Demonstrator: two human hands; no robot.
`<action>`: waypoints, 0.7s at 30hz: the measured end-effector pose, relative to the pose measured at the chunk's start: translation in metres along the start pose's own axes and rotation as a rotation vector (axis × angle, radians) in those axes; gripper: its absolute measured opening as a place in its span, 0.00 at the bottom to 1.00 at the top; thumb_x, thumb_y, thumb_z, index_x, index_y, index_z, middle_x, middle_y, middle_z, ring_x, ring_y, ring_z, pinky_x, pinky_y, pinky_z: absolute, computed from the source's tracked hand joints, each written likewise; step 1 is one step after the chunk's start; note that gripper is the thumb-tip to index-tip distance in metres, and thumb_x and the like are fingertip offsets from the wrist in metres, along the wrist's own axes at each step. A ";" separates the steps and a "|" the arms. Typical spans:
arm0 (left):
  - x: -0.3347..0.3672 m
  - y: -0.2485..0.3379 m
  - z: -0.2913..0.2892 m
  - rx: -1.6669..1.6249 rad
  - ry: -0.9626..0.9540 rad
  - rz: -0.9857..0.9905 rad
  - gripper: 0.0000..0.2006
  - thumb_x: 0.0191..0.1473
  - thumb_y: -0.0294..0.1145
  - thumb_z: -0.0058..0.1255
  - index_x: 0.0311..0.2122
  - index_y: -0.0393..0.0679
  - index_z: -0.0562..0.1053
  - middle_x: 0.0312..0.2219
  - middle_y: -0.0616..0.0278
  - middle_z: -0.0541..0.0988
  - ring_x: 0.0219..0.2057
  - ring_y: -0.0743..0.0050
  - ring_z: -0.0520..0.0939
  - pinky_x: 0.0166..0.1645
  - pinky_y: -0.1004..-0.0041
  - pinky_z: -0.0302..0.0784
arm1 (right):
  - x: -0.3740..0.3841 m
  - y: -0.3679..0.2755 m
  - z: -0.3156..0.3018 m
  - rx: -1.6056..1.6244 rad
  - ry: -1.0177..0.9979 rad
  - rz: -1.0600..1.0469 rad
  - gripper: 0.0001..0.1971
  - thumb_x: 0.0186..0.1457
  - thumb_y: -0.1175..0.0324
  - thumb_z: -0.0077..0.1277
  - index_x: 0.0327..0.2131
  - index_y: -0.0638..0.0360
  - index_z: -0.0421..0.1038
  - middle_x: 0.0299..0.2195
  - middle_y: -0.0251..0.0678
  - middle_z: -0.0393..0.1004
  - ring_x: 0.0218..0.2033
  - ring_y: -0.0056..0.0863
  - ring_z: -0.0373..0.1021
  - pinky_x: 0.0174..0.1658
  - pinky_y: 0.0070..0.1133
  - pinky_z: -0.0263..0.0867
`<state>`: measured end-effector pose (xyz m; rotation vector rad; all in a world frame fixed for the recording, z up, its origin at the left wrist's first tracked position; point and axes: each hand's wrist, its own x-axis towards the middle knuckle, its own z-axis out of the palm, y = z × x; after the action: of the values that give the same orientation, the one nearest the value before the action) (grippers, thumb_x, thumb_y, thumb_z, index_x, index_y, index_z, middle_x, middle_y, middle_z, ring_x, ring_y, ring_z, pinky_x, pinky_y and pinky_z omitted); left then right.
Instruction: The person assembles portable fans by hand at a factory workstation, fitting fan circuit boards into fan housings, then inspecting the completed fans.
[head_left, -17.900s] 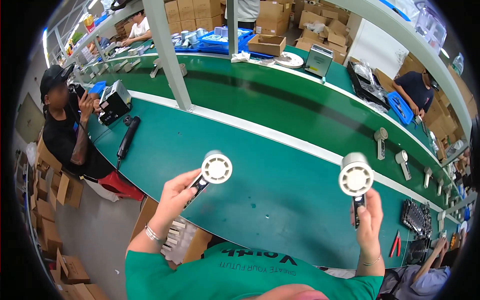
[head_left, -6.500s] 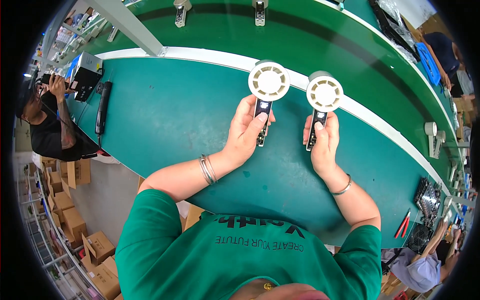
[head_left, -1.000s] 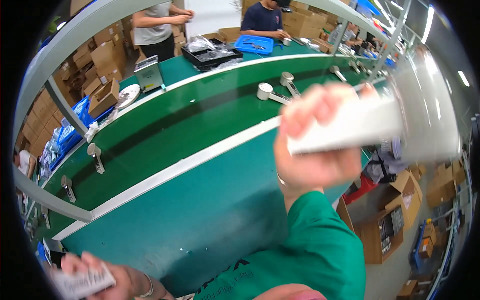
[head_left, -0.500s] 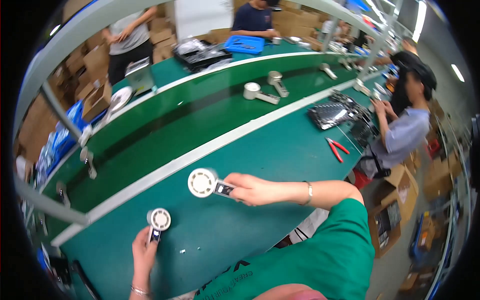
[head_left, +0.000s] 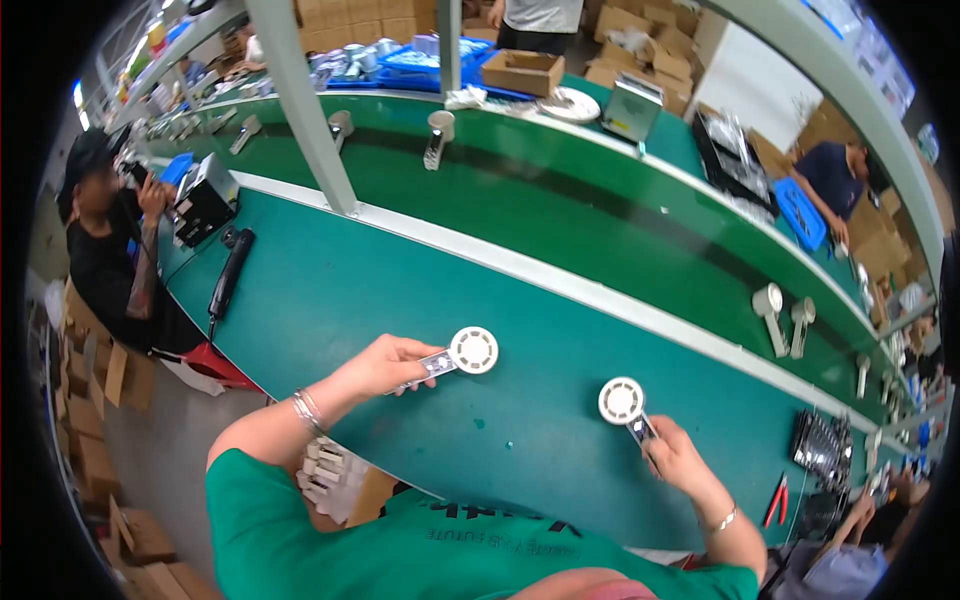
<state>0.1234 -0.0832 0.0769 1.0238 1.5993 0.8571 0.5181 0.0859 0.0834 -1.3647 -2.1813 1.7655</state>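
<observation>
Left hand [head_left: 380,365]: fingers closed round first fan [head_left: 474,350] by handle; right hand [head_left: 677,455] likewise, second fan [head_left: 621,400]. Over tabletop [head_left: 330,300], between long edges. Best: pinch handle sides, sparing uncovered fronts.

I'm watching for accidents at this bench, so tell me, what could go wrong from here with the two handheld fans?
The left hand grips the left fan and the right hand the right fan; with just one hand on each, a slip could drop one onto the green table.

Their handles seem uncovered in front, so fingers might press on inner parts.

The red-handled pliers lie right of the right hand; a wide swing might knock them.
</observation>
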 end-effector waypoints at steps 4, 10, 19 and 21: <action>-0.024 0.048 -0.008 -0.307 0.184 0.254 0.23 0.45 0.20 0.46 0.51 0.32 0.68 0.39 0.61 0.76 0.38 0.81 0.74 0.43 0.81 0.70 | -0.037 -0.078 -0.010 0.224 0.466 -0.393 0.17 0.46 0.74 0.39 0.43 0.64 0.63 0.21 0.32 0.64 0.14 0.16 0.59 0.16 0.14 0.56; -0.092 0.110 0.006 -0.441 0.849 1.892 0.23 0.40 0.42 0.58 0.35 0.32 0.68 0.32 0.57 0.67 0.18 0.72 0.64 0.20 0.80 0.66 | -0.101 -0.129 -0.037 0.097 0.732 -2.178 0.20 0.55 0.58 0.41 0.40 0.69 0.62 0.38 0.39 0.68 0.25 0.27 0.65 0.24 0.22 0.65; -0.057 -0.002 0.007 -0.004 0.292 0.226 0.23 0.46 0.21 0.46 0.51 0.36 0.68 0.44 0.56 0.76 0.44 0.79 0.74 0.48 0.77 0.69 | -0.021 -0.050 0.013 0.146 0.280 -0.200 0.18 0.52 0.72 0.37 0.48 0.65 0.58 0.25 0.29 0.64 0.17 0.15 0.59 0.18 0.14 0.56; -0.050 -0.022 0.012 0.052 0.210 0.061 0.23 0.46 0.20 0.45 0.51 0.37 0.68 0.45 0.57 0.75 0.44 0.80 0.74 0.50 0.76 0.68 | 0.008 0.017 0.025 0.296 0.113 0.021 0.12 0.52 0.70 0.38 0.40 0.62 0.61 0.17 0.31 0.63 0.11 0.18 0.59 0.13 0.16 0.55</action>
<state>0.1371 -0.1370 0.0721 1.0513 1.7818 0.9950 0.5105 0.0712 0.0572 -1.3809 -1.7696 1.8743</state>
